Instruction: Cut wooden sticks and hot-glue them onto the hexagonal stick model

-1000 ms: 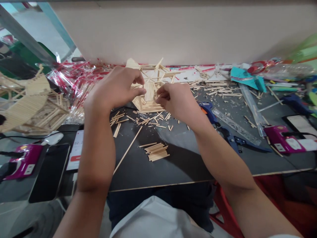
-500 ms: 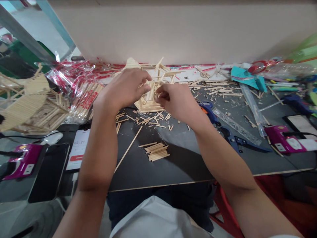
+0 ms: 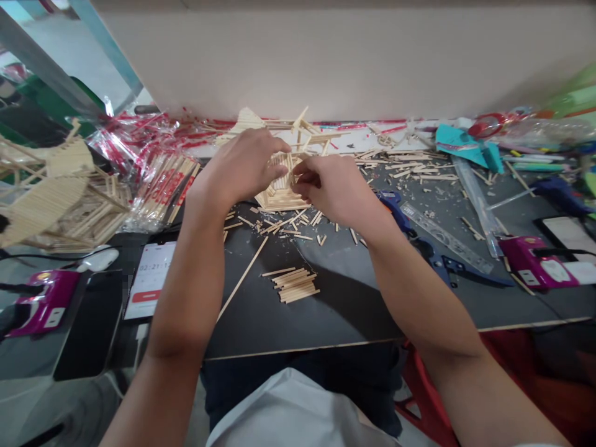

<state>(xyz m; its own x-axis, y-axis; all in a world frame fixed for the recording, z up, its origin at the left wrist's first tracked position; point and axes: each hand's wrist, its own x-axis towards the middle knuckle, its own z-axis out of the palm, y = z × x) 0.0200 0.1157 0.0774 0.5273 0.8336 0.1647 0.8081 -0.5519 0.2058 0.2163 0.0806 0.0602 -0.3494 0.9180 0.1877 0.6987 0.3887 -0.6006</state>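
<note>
A small model built of thin wooden sticks (image 3: 282, 202) stands on the far half of the dark tabletop (image 3: 347, 326), between the two hands and straight ahead of the person. Its base is longest from side to side, with the front edge running roughly left to right, while the slats of its inner panel run upward and away. The left hand (image 3: 246, 162) arches over the model's left side, thumb and forefinger parted by a narrow gap, with the model lying to the right of that grip. The right hand (image 3: 333, 186) is at the right side, thumb and fingers drawn together, so the model lies to its left; whether a stick is pinched there, I cannot tell. Both hands are about equally near, and touching is hard to make out. Behind, more stick framework (image 3: 319, 138) rises, perhaps joined to the model. Short offcuts (image 3: 298, 234) scatter just in front, then a neat pile of cut sticks (image 3: 297, 285) nearer the person, with one long stick (image 3: 243, 279) slanting to its left. Farther right lie a clear ruler (image 3: 449, 241) and a blue-handled cutter (image 3: 435, 262); farther left, wrapped sticks (image 3: 162, 183) and a lit phone (image 3: 149, 276).
</note>
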